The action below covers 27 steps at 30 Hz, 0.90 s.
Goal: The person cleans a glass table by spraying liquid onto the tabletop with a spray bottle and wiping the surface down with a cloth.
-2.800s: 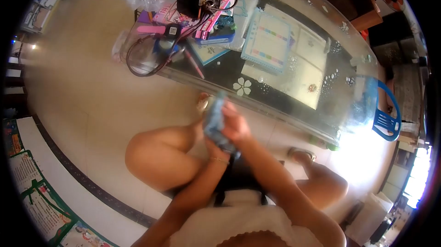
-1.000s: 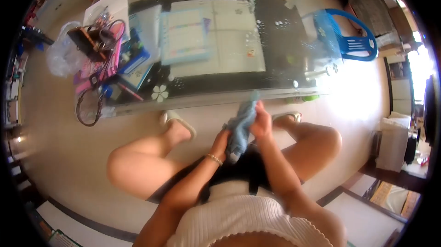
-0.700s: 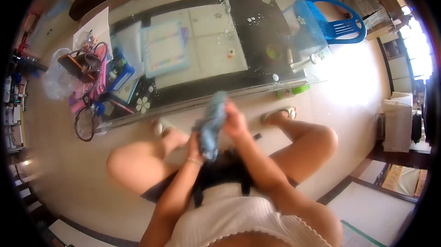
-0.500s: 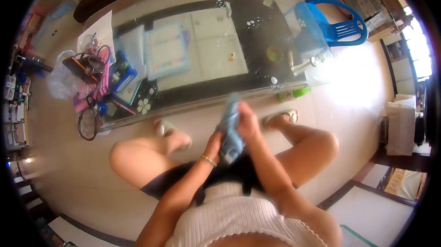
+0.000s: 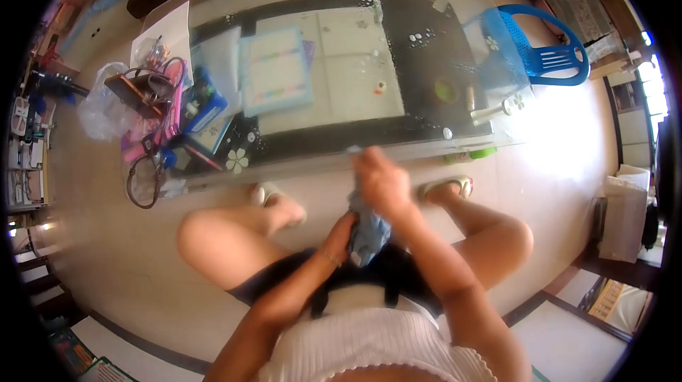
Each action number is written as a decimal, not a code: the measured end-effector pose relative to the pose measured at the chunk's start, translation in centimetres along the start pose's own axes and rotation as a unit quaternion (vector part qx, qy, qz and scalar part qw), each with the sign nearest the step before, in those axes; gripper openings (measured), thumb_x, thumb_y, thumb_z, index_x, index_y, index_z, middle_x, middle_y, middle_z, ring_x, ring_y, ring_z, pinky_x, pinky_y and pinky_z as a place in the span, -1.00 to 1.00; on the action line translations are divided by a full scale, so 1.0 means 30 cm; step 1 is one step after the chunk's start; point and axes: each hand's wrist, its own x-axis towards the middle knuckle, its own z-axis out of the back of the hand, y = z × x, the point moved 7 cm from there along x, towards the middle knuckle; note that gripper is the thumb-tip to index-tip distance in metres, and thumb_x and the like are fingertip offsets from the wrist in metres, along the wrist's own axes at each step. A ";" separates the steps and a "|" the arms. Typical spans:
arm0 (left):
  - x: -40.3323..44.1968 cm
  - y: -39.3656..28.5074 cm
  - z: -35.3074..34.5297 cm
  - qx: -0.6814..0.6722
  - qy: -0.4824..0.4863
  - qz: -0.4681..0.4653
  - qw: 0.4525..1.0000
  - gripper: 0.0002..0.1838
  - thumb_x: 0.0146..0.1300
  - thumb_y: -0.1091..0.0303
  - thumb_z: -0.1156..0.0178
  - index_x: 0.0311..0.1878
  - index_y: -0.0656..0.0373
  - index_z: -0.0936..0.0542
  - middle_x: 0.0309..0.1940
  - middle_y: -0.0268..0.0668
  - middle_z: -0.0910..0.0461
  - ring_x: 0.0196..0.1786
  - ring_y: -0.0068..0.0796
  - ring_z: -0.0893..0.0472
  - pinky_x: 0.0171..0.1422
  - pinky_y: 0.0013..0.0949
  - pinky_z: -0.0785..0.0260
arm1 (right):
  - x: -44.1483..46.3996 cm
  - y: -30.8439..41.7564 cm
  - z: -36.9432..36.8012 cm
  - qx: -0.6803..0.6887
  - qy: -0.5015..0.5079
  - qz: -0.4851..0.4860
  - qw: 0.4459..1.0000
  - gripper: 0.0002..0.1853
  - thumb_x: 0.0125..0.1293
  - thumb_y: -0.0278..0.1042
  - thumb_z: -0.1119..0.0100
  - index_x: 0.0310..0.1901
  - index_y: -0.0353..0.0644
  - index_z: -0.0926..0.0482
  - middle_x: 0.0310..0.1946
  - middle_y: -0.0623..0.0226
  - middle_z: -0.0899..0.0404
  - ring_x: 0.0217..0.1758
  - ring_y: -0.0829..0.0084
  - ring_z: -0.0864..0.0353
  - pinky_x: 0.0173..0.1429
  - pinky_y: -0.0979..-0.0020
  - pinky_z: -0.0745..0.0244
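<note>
Between my knees I hold a light-blue length of gathered fabric, which looks like a folded umbrella [image 5: 369, 240]. Its lower end lies over my dark shorts, and its upper end points toward the glass table. My left hand [image 5: 342, 236] is wrapped round the lower part from the side. Higher up, my right hand [image 5: 384, 182] is closed round the upper part, its fingers slightly blurred. Only a small tip shows beyond the right hand; the part under the fingers is hidden.
A glass-topped table [image 5: 330, 144] stands just ahead. Notebooks [image 5: 275, 73], a brown-strapped bag [image 5: 145, 91], a blue case [image 5: 206, 113] and a plastic bag [image 5: 103, 108] crowd its left side. A blue plastic chair [image 5: 558, 62] is at the right. Green slippers [image 5: 472, 155] lie beneath the table edge.
My right hand has closed further round the upper part of the umbrella, covering more of it. The bundle sits slightly lower in view, and the whole scene has shifted right with my head.
</note>
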 end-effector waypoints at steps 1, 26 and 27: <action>-0.011 -0.008 -0.006 -0.009 0.018 0.007 1.000 -0.61 0.32 0.19 0.19 0.00 0.23 -0.48 -0.17 -0.16 -0.61 -0.18 -0.29 -0.63 -0.11 -0.21 -0.53 | 0.016 -0.062 0.032 -0.023 -0.021 -0.055 0.998 -0.63 0.06 -0.49 -0.06 -0.03 -0.03 -0.52 -0.29 0.34 -0.37 -0.36 0.29 -0.56 -0.34 0.31 -0.54; -0.057 -0.060 -0.075 -0.079 0.099 0.025 0.992 -0.50 0.33 0.07 0.14 0.16 0.26 -0.38 0.05 -0.13 -0.52 -0.04 -0.14 -0.58 -0.04 -0.17 -0.51 | 0.041 -0.066 -0.001 -0.071 -0.021 -0.049 0.996 -0.66 0.09 -0.44 -0.03 -0.05 0.00 -0.49 -0.18 0.32 -0.39 -0.28 0.35 -0.56 -0.28 0.35 -0.55; -0.059 -0.051 -0.099 -0.065 0.102 0.041 0.992 -0.51 0.33 0.08 0.14 0.15 0.26 -0.39 0.03 -0.12 -0.53 -0.05 -0.15 -0.58 -0.04 -0.17 -0.51 | 0.010 -0.184 0.051 -0.051 -0.064 -0.098 0.992 -0.62 0.10 -0.44 -0.03 0.01 0.00 -0.50 -0.20 0.32 -0.40 -0.28 0.35 -0.59 -0.30 0.37 -0.55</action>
